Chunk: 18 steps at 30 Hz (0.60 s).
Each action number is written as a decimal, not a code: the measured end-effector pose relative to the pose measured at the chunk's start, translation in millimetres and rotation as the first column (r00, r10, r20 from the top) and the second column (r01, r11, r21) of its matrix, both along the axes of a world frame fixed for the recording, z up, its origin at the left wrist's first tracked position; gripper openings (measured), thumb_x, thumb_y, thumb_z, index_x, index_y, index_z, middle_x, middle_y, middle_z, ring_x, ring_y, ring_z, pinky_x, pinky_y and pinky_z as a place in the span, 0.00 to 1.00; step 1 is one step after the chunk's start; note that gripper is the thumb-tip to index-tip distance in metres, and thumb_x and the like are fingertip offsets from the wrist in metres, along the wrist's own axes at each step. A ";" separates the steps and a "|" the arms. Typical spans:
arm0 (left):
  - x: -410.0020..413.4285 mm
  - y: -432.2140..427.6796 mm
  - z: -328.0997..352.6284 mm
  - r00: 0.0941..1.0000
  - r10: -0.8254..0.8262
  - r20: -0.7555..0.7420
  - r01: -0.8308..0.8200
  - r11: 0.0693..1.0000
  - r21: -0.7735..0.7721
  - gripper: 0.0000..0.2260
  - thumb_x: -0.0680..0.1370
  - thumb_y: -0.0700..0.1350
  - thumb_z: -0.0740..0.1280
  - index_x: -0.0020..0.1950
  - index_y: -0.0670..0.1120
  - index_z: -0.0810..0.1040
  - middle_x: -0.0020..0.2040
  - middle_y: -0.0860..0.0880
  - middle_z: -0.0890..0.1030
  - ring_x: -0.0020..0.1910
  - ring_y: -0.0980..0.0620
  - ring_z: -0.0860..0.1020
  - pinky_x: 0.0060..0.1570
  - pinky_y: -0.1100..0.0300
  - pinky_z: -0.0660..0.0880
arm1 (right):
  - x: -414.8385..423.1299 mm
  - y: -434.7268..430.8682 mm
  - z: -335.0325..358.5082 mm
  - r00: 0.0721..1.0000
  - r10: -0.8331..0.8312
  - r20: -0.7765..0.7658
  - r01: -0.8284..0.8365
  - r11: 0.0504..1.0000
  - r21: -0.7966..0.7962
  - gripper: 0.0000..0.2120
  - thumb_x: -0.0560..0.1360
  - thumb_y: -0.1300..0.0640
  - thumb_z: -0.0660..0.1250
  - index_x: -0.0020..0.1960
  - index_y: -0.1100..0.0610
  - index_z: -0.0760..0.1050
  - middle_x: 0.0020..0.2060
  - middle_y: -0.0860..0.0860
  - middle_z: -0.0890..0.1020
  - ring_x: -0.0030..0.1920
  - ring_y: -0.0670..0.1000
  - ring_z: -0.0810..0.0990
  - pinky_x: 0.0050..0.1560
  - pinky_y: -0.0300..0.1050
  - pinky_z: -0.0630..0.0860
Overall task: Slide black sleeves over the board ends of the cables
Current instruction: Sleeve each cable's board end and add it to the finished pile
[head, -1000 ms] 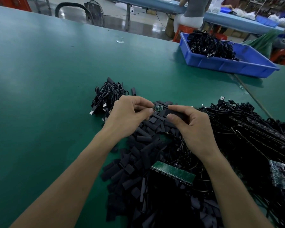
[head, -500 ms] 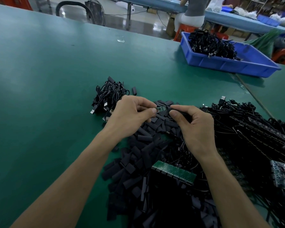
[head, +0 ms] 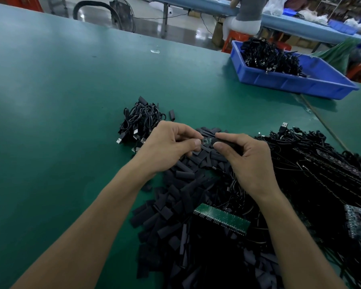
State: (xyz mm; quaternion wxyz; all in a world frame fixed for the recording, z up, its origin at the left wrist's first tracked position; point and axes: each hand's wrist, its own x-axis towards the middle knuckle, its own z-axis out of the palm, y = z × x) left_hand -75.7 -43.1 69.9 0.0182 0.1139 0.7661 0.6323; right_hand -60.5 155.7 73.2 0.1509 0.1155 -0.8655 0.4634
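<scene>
Centrally, the board end of one cable is pinched by the left hand, while a black sleeve is gripped between thumb and forefinger of the right hand. The two are held end to end above the pile of loose sleeves on the green surface. How much of the board lies inside the sleeve cannot be told. The chief risk is judged to be misalignment: if the sleeve mouth is flattened by the pinch, the board corners may be caught and the wire joint strained. A snag in the tangled cables alongside is also possible.
</scene>
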 end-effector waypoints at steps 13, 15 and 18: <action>0.4 -2.2 0.7 0.988 -0.128 0.081 0.122 0.989 0.081 0.05 0.78 0.37 0.71 0.49 0.45 0.84 0.38 0.48 0.86 0.35 0.58 0.80 0.40 0.69 0.76 | -7.6 17.6 5.0 0.970 0.218 0.106 -0.205 0.972 -0.114 0.11 0.68 0.48 0.74 0.50 0.43 0.83 0.44 0.39 0.86 0.46 0.41 0.85 0.49 0.35 0.79; 0.2 -3.0 1.2 0.987 -0.135 0.084 0.129 0.988 0.081 0.04 0.78 0.36 0.71 0.49 0.44 0.84 0.38 0.48 0.86 0.34 0.57 0.80 0.39 0.69 0.76 | -6.4 17.7 4.7 0.964 0.236 0.123 -0.220 0.967 -0.128 0.10 0.68 0.48 0.74 0.49 0.42 0.84 0.43 0.40 0.87 0.44 0.41 0.84 0.47 0.35 0.79; -0.6 -2.3 0.0 0.992 -0.098 0.079 0.092 0.993 0.079 0.04 0.78 0.37 0.71 0.48 0.44 0.85 0.37 0.47 0.86 0.35 0.55 0.80 0.40 0.67 0.77 | -5.1 15.5 3.9 0.954 0.269 0.132 -0.247 0.956 -0.160 0.09 0.69 0.49 0.74 0.49 0.44 0.84 0.38 0.41 0.86 0.37 0.39 0.82 0.40 0.31 0.75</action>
